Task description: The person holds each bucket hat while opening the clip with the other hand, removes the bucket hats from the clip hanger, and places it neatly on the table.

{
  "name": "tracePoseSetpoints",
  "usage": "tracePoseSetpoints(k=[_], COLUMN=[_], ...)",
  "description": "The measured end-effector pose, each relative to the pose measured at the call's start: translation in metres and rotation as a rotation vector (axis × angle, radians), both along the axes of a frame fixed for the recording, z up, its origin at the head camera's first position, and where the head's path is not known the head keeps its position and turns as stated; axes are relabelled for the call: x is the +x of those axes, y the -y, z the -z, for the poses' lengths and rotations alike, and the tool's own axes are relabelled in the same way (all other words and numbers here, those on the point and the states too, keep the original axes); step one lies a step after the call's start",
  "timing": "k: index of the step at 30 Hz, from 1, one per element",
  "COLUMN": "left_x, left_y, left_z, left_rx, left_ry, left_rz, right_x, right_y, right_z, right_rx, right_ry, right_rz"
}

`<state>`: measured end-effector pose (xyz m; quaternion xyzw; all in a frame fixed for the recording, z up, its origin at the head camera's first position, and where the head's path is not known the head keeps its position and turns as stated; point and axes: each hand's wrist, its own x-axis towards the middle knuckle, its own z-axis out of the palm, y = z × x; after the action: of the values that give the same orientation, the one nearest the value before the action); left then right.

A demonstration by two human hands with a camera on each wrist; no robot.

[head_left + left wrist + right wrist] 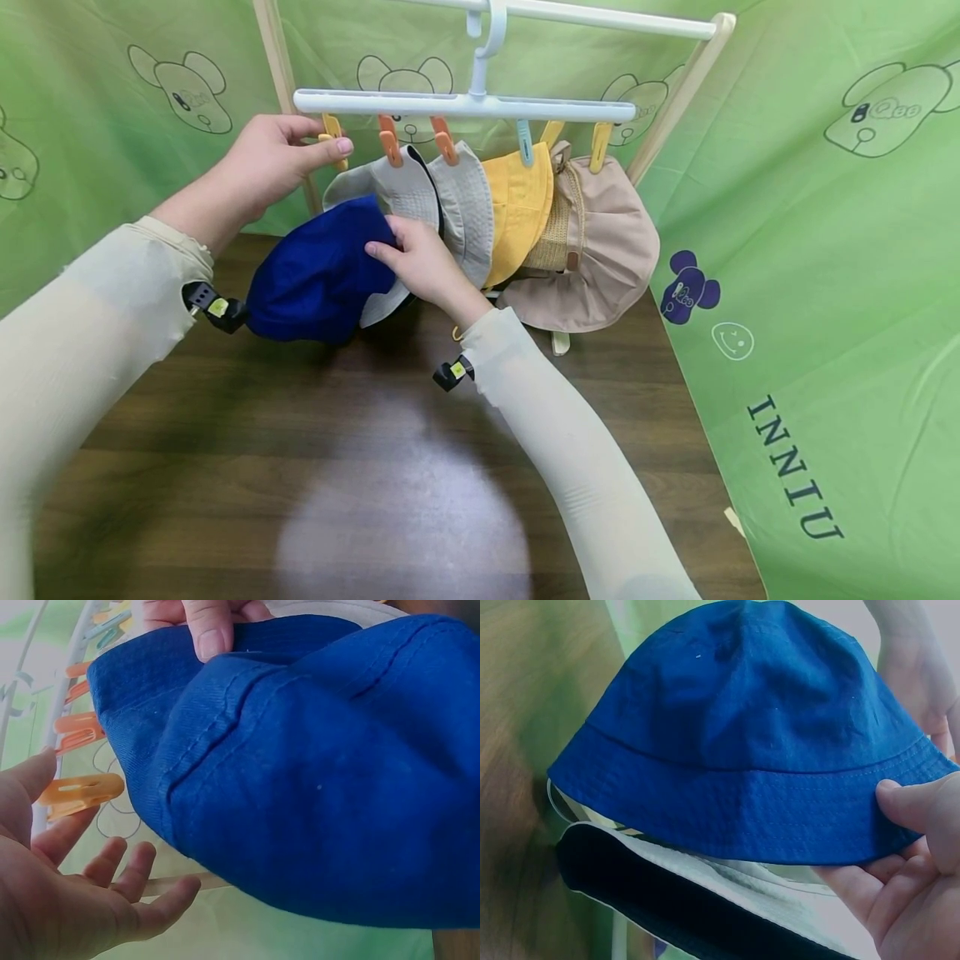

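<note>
A blue bucket hat [315, 275] hangs from my right hand [427, 258], which pinches its brim between thumb and fingers. In the right wrist view the thumb [911, 802] lies on top of the brim and the other fingers are under it. My left hand [266, 167] holds the leftmost yellow clothespin [332, 137] on the white hanger [465, 105] between thumb and forefinger. Its other fingers are spread loosely in the left wrist view. The blue hat's edge is below and beside this clothespin [82, 791], apart from it.
Orange clothespins [390, 143] hold pale grey bucket hats. A blue clothespin [525, 143] grips a yellow hat [517, 204]; to its right hang a straw hat [551, 242] and a beige hat [611, 217]. The hanger hooks on a white rail [600, 15] with wooden posts. Green printed cloth [847, 275] surrounds it.
</note>
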<state>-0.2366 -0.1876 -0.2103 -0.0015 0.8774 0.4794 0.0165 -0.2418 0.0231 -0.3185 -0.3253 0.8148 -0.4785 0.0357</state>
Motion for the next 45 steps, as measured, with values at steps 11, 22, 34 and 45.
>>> tracePoseSetpoints(k=[11, 22, 34, 45], left_x=[0.004, 0.008, 0.010, 0.013], left_y=[0.002, 0.003, 0.005, 0.009], left_z=[-0.002, -0.001, -0.001, 0.000], left_rx=[-0.041, -0.062, -0.078, -0.097], left_ry=[0.005, -0.004, -0.023, -0.005], left_rz=[0.008, 0.001, -0.006, -0.008], right_x=[0.004, 0.012, 0.013, 0.015], right_y=[0.001, 0.002, 0.002, 0.002], right_z=[0.002, -0.001, -0.001, -0.002], right_rx=[0.002, 0.022, 0.040, 0.059], right_ry=[-0.074, -0.091, -0.130, -0.159], right_rz=[0.012, 0.005, 0.015, 0.017])
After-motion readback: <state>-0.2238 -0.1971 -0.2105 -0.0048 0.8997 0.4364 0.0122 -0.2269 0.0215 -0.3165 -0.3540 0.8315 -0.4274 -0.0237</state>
